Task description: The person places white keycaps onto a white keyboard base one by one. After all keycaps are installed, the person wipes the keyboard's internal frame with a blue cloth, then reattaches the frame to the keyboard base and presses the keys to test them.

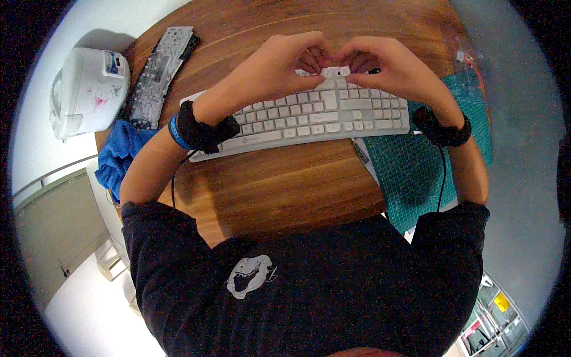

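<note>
A white full-size keyboard [285, 113] lies on the wooden table, its near left corner angled toward me. Both my hands meet near the middle of its far edge, fingers curled and fingertips almost touching. My left hand [291, 62] bends round that edge with its thumb at the upper keys. From the other side my right hand [392, 65] mirrors it, thumb close to the left one. The curled fingers partly hide what lies under the fingertips. A black strap with a small dark box [217, 134] circles each wrist, and a blue band [177, 132] sits on the left one.
A grey-and-black keyboard-like panel [157, 77] lies at the left, beside a white flowered appliance [92, 92] and a blue cloth [122, 152]. A green cutting mat [404, 166] reaches under the keyboard's right side. Clear plastic with a red strip [473, 65] lies at the far right.
</note>
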`<state>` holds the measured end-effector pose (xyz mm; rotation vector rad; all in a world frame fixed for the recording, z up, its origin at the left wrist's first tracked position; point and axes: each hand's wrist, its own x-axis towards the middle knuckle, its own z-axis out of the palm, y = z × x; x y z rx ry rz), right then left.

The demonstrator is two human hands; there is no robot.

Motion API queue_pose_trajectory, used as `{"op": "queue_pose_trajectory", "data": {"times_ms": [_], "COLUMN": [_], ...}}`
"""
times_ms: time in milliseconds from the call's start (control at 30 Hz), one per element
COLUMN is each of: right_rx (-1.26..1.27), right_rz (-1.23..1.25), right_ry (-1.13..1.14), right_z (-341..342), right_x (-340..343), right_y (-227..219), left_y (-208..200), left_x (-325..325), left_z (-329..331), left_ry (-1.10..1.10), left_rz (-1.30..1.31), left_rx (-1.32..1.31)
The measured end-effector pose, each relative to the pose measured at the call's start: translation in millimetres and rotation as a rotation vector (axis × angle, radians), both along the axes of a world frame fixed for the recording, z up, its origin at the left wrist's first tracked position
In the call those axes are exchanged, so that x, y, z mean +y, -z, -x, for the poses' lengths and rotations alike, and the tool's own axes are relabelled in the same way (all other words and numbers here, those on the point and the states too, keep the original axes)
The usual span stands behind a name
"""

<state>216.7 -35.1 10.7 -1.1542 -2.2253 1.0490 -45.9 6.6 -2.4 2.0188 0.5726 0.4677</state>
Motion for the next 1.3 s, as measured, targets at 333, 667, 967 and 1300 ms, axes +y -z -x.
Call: {"op": "queue_pose_trajectory", "data": {"times_ms": [333, 667, 967, 1300], "right_rx": [-0.015, -0.046, -0.102, -0.088], "right_rz": [0.056, -0.005, -0.056, -0.117], "right_ry": [0.015, 0.003, 0.015, 0.045], "right_z": [-3, -1, 0, 4], "right_x": [3, 5, 5, 3], "right_y": [4, 14, 16, 19], "left_y": [7, 12, 13, 7], "left_x": [2, 5, 3, -2], "left_z": [0, -7, -3, -7], "left_ry": [-0.028, -0.041, -0.005, 0.005], "left_rz": [-0.066, -0.336, -0.473, -0.566], "left_rx": [0.014, 0.073, 0.106, 0.190]}}
